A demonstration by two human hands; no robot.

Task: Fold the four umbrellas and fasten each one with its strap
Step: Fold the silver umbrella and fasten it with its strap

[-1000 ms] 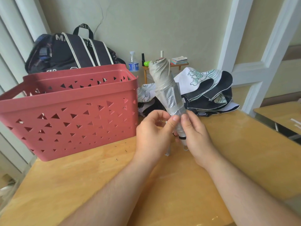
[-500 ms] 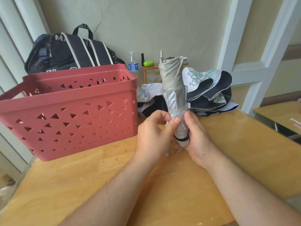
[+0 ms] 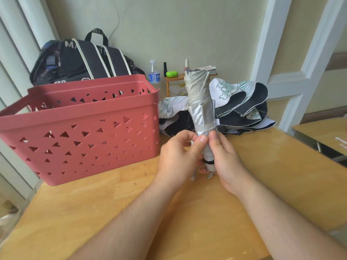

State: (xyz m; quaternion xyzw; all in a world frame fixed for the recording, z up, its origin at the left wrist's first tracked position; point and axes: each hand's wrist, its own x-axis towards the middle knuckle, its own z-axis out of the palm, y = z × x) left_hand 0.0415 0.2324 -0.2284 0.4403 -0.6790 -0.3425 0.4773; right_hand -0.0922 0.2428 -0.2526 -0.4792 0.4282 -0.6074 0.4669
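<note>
A rolled silver-grey umbrella (image 3: pixel 201 107) stands nearly upright over the wooden table (image 3: pixel 281 166). Its strap (image 3: pixel 208 126) runs round the lower canopy with a white tab at the right. My left hand (image 3: pixel 180 158) grips the umbrella's lower part from the left, thumb pressed on the fabric. My right hand (image 3: pixel 225 158) grips it from the right, thumb beside the left one, fingers round the white handle. Behind it lies a loose heap of white and black umbrella fabric (image 3: pixel 238 106).
A red perforated plastic basket (image 3: pixel 80 128) stands on the table's left. A black backpack (image 3: pixel 80 61) sits behind it. A water bottle (image 3: pixel 154 74) and small items on a little wooden shelf (image 3: pixel 180 76) stand by the wall. Another table (image 3: pixel 323 136) is at right.
The umbrella has swung from leaning left to nearly upright and turned in my hands. The strap with its white tab now shows on the right side. Both hands stay low on it.
</note>
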